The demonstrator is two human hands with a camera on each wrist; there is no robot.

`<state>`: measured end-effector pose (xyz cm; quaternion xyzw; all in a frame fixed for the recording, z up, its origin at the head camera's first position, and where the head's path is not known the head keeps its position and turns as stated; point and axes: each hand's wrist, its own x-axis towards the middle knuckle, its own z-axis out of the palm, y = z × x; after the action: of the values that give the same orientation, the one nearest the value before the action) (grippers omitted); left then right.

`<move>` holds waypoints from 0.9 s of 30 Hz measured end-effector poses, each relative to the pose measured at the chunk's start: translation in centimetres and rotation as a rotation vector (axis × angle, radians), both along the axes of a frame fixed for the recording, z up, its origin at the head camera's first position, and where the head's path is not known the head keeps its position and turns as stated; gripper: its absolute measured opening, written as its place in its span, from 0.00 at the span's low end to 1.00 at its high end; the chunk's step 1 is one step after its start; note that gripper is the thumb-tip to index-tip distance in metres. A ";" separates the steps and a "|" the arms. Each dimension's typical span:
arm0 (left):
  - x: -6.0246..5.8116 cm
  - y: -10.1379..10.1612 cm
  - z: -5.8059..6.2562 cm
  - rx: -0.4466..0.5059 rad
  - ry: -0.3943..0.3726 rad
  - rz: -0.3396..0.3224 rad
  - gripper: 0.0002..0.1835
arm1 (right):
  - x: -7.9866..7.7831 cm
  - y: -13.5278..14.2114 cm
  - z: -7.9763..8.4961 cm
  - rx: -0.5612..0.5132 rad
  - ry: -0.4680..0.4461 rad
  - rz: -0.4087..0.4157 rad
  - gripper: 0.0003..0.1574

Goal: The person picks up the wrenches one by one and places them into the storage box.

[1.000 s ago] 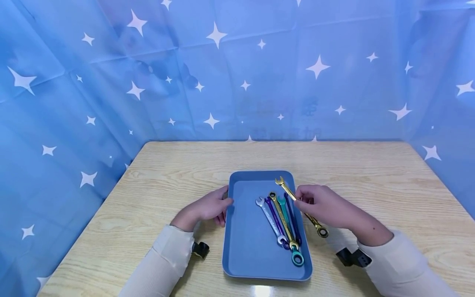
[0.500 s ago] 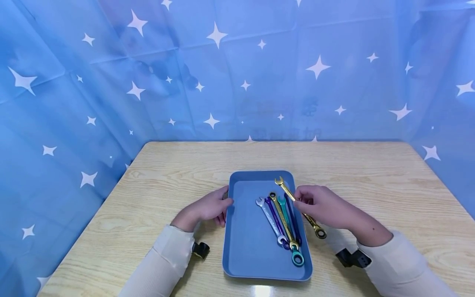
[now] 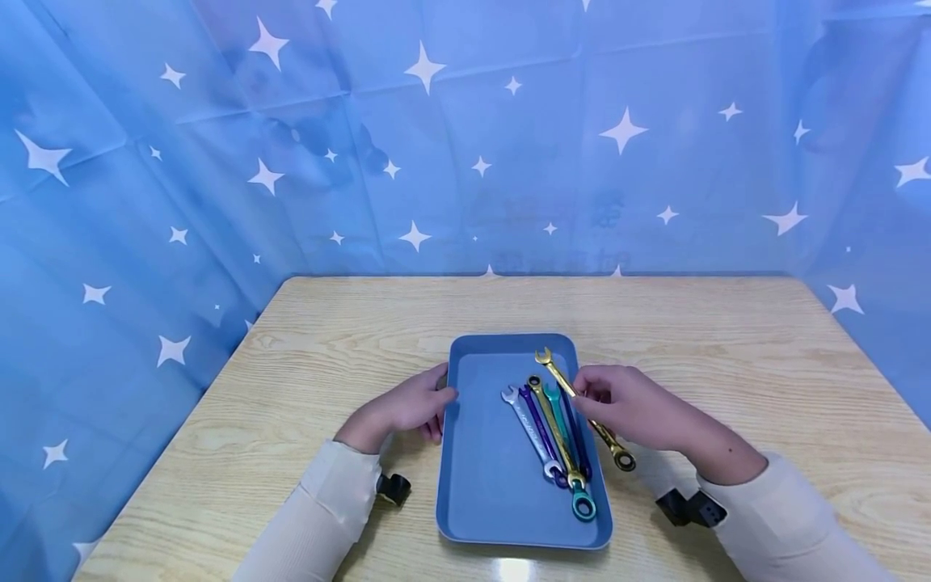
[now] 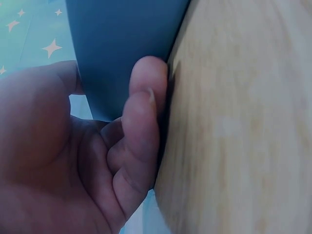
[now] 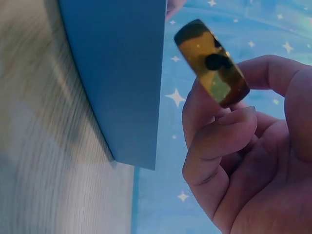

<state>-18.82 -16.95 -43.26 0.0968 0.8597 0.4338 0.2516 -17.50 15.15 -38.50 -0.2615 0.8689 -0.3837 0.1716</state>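
The right hand (image 3: 633, 408) pinched the shaft of a gold wrench (image 3: 579, 406) between thumb and fingers, holding it raised and slanted over the right rim of the blue tray (image 3: 480, 485). Its open end sat over the tray's far right part; its ring end hung past the rim, above the wooden table (image 3: 727, 339). The right wrist view showed the ring end (image 5: 212, 61) close up beside curled fingers (image 5: 219, 141), clear of the tray edge.

The left hand (image 3: 403, 408) rested on the table at the tray's left rim, its curled fingers (image 4: 141, 122) pressed against the rim; whether they hooked over it could not be settled from the blurred wrist view.

Five wrenches lay side by side in the tray: silver (image 3: 529, 430), purple (image 3: 541, 436), gold (image 3: 556, 432), teal (image 3: 567, 453) and dark blue (image 3: 576, 440).

Judged by position, the held wrench belonged neither to the row nor to the table; five were in place, and this one remained in hand.
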 end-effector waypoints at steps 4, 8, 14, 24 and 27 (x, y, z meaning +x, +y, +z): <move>0.0 0.0 -0.1 0.000 -0.008 0.002 0.26 | 0.0 0.0 -0.2 -0.011 -0.016 0.012 0.12; 0.0 0.0 0.0 -0.004 -0.013 0.006 0.28 | 0.0 -0.2 -0.3 -0.018 -0.023 0.015 0.13; 0.0 0.0 0.0 0.001 -0.008 0.000 0.26 | 0.1 -0.5 -0.4 -0.025 -0.041 0.016 0.10; 0.0 0.0 -0.1 0.000 -0.008 0.008 0.28 | 0.1 -0.7 -0.6 -0.039 -0.031 0.018 0.09; -0.1 0.0 0.0 0.002 -0.013 0.008 0.28 | 0.1 -0.7 -0.6 -0.042 -0.032 0.021 0.09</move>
<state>-18.88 -16.90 -43.29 0.0908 0.8581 0.4361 0.2555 -17.36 14.47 -39.09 -0.2679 0.8551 -0.4040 0.1837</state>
